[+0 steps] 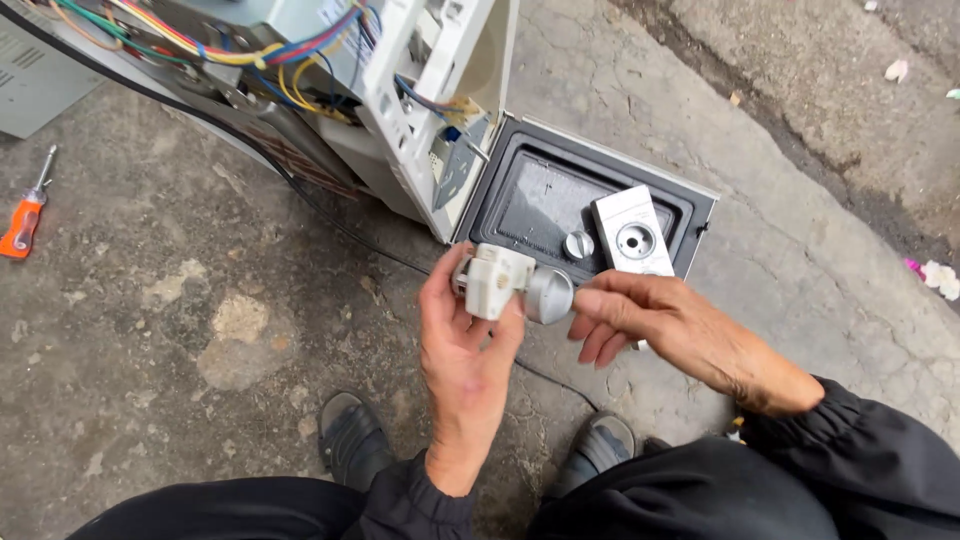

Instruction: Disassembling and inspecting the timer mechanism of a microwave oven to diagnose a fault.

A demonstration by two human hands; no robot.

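Crouching over cracked concrete, I see my two dark shoes (350,435) nearest me. Above them my left hand (465,345) clasps a small white switch block (497,280) between thumb and fingers, its body resting at my fingertips. My right hand (665,325) pinches the round grey knob (549,295) that sits against the block's right side. Just beyond lies a black oven door (500,195), flat, with a second grey knob (578,245) and a white panel piece (632,232) on it. Farther off stands the opened appliance (420,90) with coloured wires (250,50); an orange screwdriver (25,215) lies far left.
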